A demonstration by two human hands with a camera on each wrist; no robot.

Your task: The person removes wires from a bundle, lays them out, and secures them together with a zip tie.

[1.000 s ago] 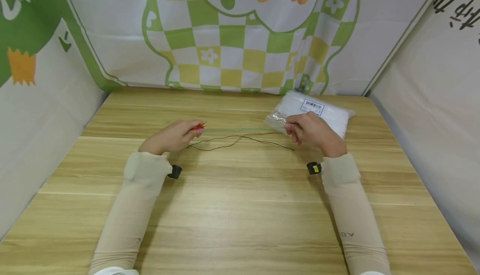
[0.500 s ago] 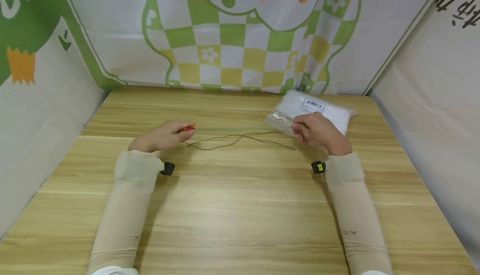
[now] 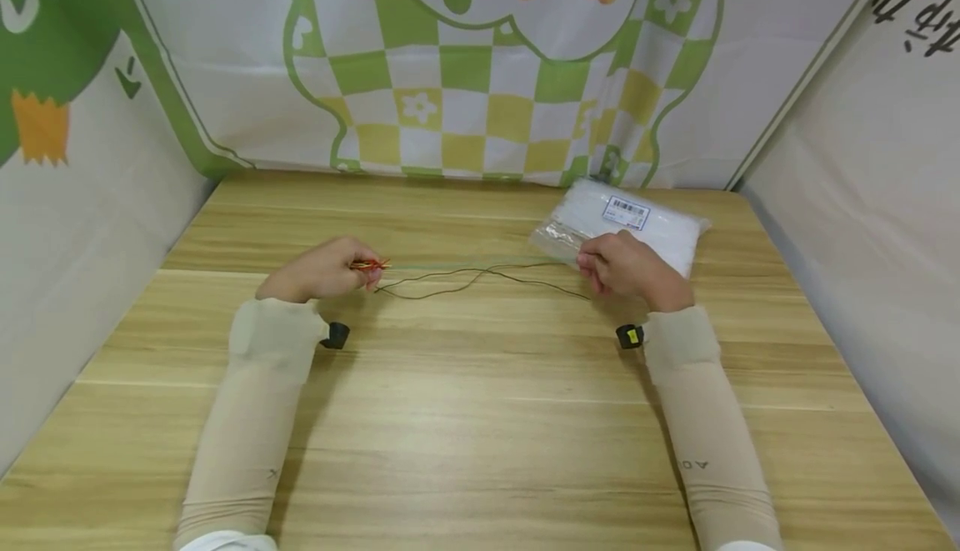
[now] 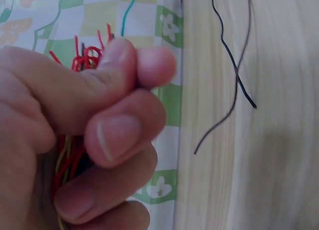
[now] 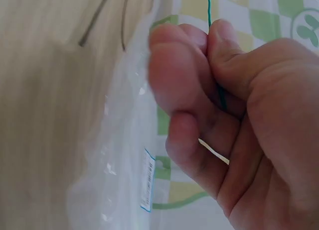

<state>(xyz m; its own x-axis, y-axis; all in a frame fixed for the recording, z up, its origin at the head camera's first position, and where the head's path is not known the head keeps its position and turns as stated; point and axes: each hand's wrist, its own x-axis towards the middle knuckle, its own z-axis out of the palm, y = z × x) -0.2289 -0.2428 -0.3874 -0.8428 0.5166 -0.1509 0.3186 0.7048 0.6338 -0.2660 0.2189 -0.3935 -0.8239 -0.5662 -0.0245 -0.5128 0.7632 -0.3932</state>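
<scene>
1. the bag [image 3: 667, 232] lay beyond the right hand [image 3: 628, 267], which hid part of its near edge from the head view; whether they touched, i could not tell.
2. two dark wires, a black wire [image 4: 227, 46] and a brown wire [image 4: 227, 115], lay crossed on the table [image 3: 465, 418], nearer the person than the green wire [image 3: 480, 264].
3. the green wire stretched nearly straight from hand to hand — the right thumb and fingertips pinched it, together.
4. the left hand [image 3: 326, 267] had its fingers curled round a bundle [image 3: 367, 265] of red and yellow wires, ends poking out by the thumb.
5. the bag was clear, crinkled plastic over white contents, with a blue-edged barcode label [image 3: 627, 212]; the dark wires were thin and wavy.
6. the table had a pale wood grain; behind it hung a cloth [image 3: 465, 76] of green, yellow and white checks — slightly creased.
</scene>
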